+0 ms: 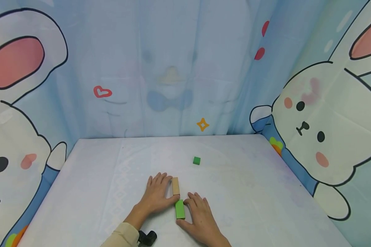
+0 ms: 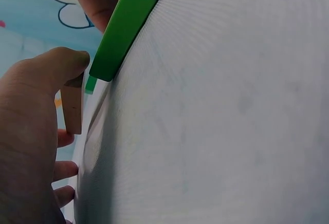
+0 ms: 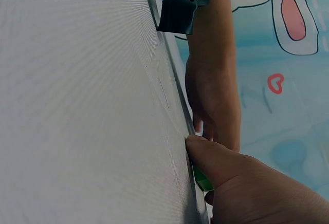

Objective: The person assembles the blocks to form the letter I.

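Note:
In the head view my left hand (image 1: 157,195) pinches a plain wooden block (image 1: 176,186) lengthwise, thumb at its near end and index finger at its far end. Just below it on the table lies a bright green block (image 1: 180,209), which my right hand (image 1: 201,219) grips between thumb and index finger. The two blocks are nearly in line, the left thumb between their facing ends. The left wrist view shows the wooden block (image 2: 72,108) under the left thumb and the green block (image 2: 123,31) with right fingers at its upper end. In the right wrist view, the right thumb mostly hides the green block (image 3: 203,179).
A small dark green cube (image 1: 196,160) sits farther back on the white table (image 1: 250,192). A black wrist camera mount (image 1: 147,238) is by the left forearm. Blue cloth with printed rabbits (image 1: 309,127) surrounds the table at the back and sides.

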Demonstrator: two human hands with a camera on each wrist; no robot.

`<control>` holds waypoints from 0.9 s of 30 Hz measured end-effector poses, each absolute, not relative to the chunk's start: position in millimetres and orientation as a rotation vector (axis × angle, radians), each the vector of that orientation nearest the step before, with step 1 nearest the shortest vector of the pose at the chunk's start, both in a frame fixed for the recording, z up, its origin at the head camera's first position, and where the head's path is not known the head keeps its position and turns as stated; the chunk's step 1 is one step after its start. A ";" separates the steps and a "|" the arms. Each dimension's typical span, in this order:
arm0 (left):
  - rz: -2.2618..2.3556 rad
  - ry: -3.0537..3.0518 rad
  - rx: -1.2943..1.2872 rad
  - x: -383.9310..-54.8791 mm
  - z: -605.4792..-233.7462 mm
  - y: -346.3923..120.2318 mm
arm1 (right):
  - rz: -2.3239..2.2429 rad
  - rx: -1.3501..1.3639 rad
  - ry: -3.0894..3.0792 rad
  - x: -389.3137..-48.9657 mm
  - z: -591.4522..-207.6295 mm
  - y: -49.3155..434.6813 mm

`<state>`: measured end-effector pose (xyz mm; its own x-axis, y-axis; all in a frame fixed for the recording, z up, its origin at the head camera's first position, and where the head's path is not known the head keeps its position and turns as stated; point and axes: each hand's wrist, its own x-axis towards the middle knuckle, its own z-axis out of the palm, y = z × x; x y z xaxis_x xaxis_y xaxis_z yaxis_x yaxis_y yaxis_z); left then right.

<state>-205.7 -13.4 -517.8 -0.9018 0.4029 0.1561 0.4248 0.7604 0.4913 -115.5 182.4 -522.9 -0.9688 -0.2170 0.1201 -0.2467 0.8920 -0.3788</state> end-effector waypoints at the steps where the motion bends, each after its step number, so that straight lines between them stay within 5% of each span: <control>1: -0.829 -2.907 -0.685 -205.4 -517.9 -13.5 | 0.619 0.368 -2.981 -115.4 -523.3 182.6; 27: -0.790 -2.911 -0.696 -202.5 -520.0 -12.9 | 0.617 0.344 -3.023 -114.1 -519.2 181.7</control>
